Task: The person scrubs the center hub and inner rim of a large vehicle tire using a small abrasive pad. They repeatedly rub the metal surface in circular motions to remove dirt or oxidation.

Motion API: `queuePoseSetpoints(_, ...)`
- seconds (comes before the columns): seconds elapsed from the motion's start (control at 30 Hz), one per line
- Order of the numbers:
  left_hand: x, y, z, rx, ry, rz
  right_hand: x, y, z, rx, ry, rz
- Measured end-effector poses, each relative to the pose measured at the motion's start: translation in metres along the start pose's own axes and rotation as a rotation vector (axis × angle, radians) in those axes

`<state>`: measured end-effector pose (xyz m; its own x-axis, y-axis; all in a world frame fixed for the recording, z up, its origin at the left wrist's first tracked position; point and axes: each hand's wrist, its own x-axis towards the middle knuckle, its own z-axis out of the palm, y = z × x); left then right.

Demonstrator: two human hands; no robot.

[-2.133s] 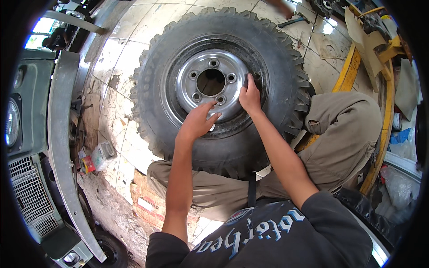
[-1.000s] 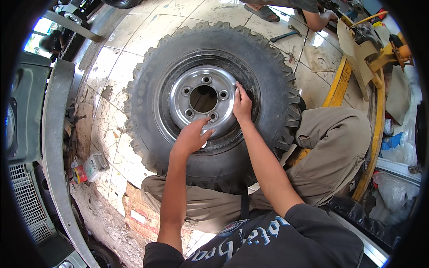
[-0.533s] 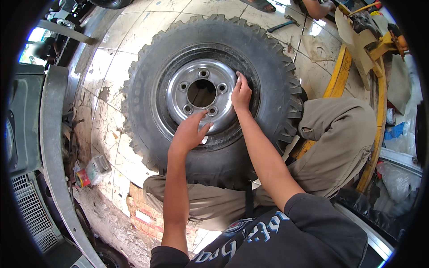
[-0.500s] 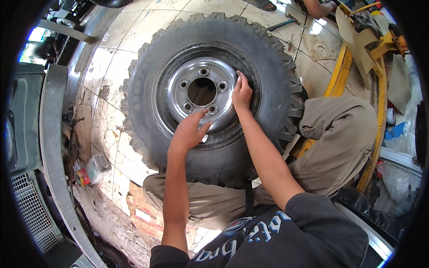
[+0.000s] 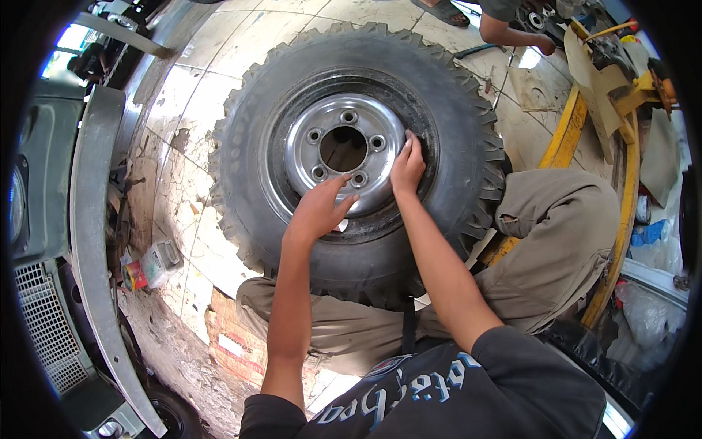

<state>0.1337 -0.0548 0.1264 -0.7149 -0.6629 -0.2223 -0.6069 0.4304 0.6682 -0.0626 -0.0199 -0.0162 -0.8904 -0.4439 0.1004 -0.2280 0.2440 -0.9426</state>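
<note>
A large black tyre [image 5: 252, 150] with chunky tread lies flat on the floor before me. Set in it is a silver steel wheel rim [image 5: 300, 157] with several bolt holes round a big centre hole. Over the rim's near side lies my left hand [image 5: 318, 208], fingers stretched and thumb apart, its fingertips by a near bolt hole. A small white thing [image 5: 341, 226] shows beneath its thumb; I cannot tell what it is. My right hand [image 5: 408, 167] rests against the right side of the rim's raised middle, fingers extended along the edge, its palm side partly hidden.
A vehicle's grey bumper [image 5: 95, 219] runs along the left. Yellow metal beams [image 5: 567, 135] stand at the right beside my bent knee. Another person's arm [image 5: 515, 35] and sandalled foot [image 5: 444, 11] show at the far side. Flattened cardboard [image 5: 238, 344] lies near my left leg.
The view has shifted, so the wheel sits slightly farther right. My right hand has slid a little nearer along the rim; my left has barely moved. More of the other person's arm shows.
</note>
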Motion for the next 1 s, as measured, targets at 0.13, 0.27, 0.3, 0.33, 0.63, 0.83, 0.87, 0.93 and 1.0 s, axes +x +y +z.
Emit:
queuePoseSetpoints(0.13, -0.008, -0.007, 0.003, -0.006, -0.013, 0.018, -0.003, -0.004, 0.002, -0.012, -0.014, 0.001)
queuePoseSetpoints(0.27, -0.006, 0.003, -0.004, -0.062, -0.007, -0.012, -0.017, 0.001, -0.003, -0.074, 0.011, 0.024)
queuePoseSetpoints(0.3, -0.008, 0.0, -0.002, -0.003, 0.008, 0.006, -0.005, 0.002, -0.005, -0.101, 0.003, 0.024)
queuePoseSetpoints(0.33, -0.009, -0.002, -0.001, -0.005, 0.007, 0.0, 0.002, 0.002, -0.002, -0.098, 0.002, 0.014)
queuePoseSetpoints(0.63, -0.004, 0.003, -0.008, 0.01, 0.007, 0.009, 0.018, 0.004, 0.003, -0.005, 0.049, -0.036)
queuePoseSetpoints(0.83, -0.013, -0.003, -0.012, 0.025, 0.033, -0.024, -0.016, -0.002, 0.0, -0.082, -0.008, 0.03)
queuePoseSetpoints(0.87, -0.01, -0.002, -0.013, 0.019, 0.033, -0.022, -0.014, 0.0, -0.001, -0.103, -0.027, 0.029)
queuePoseSetpoints(0.93, -0.006, -0.002, -0.009, 0.004, 0.009, -0.014, 0.014, 0.006, 0.003, -0.09, -0.025, -0.049)
queuePoseSetpoints(1.0, -0.01, -0.003, -0.011, 0.031, -0.017, -0.044, 0.026, 0.002, 0.006, -0.07, -0.054, -0.063)
